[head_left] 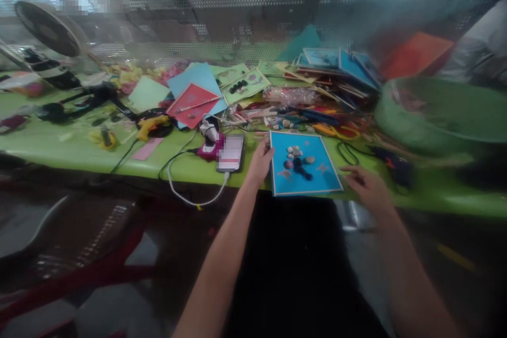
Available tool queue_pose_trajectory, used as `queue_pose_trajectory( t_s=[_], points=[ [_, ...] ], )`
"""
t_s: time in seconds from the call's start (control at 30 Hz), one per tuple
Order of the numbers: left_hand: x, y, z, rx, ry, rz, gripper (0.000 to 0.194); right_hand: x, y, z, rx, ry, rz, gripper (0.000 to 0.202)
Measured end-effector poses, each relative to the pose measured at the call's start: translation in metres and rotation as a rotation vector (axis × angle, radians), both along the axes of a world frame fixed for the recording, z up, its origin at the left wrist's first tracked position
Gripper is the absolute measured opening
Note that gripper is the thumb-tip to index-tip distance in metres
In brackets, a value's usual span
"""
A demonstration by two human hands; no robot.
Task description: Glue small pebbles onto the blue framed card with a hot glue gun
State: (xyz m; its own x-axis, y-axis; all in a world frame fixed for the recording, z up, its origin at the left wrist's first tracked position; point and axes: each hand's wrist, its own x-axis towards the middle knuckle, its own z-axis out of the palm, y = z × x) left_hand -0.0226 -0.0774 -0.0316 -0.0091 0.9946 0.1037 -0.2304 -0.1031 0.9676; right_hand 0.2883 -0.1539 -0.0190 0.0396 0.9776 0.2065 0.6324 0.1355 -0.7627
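Note:
A blue picture board with a pale border lies tilted at the table's front edge, above my lap. Pebbles, dark round pieces and star-like shapes sit on its face. My left hand grips the board's left edge, thumb on the front. Just off the right edge is my right hand, its fingers apart and holding nothing. To the left of my left hand, a phone lies plugged into a white cable.
Across the green table are a yellow-handled glue gun, a dark glue gun, yellow scissors and a stack of picture boards. A large green basin stands at right. A chair is at lower left.

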Motion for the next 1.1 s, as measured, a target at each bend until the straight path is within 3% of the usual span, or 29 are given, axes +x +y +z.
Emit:
queue_pose_trajectory(
  t_s=[0.33,0.73,1.1],
  points=[
    [-0.003,0.001,-0.01,-0.005,0.005,-0.002,0.039,0.001,-0.005,-0.003,0.008,0.006,-0.017,0.031],
    [-0.003,-0.007,0.004,-0.081,-0.061,0.024,0.043,0.003,-0.009,-0.008,-0.021,0.038,-0.02,0.03],
    [-0.003,-0.01,0.001,-0.087,0.003,-0.001,0.057,-0.003,-0.012,-0.004,-0.007,0.033,-0.053,0.024]
  ],
)
